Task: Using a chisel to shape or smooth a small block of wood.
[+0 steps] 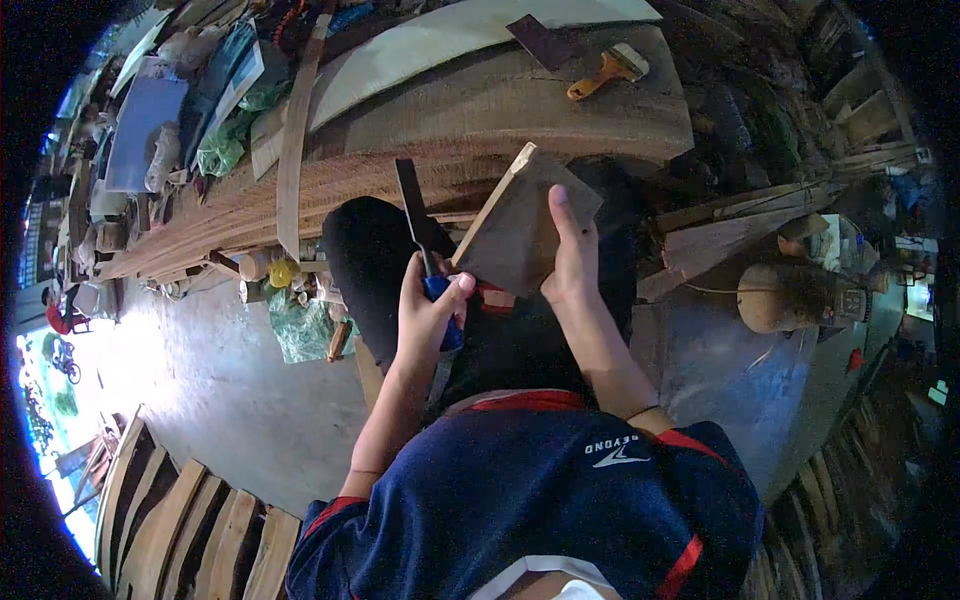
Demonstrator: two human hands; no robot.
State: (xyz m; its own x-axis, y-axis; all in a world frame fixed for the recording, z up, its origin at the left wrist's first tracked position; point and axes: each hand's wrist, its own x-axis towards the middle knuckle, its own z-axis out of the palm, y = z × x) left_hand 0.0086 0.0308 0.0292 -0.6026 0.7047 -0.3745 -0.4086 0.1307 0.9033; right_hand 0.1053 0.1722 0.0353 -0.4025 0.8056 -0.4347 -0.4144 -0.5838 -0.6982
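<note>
The left hand is wrapped tight around the blue handle of a file, whose dark blade rises above the fist, just beside the board's left edge. The right hand grips a flat wooden board, thumb pressed on its face, fingers behind. Beyond both grips lies a long plank.

File's blue handle mostly hidden in left hand, wooden piece's lower edge covered by right hand (grip unclear)

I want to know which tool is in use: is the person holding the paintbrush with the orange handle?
No: the paintbrush lies untouched on the wooden slab, while the left hand grips a blue-handled blade.
</note>
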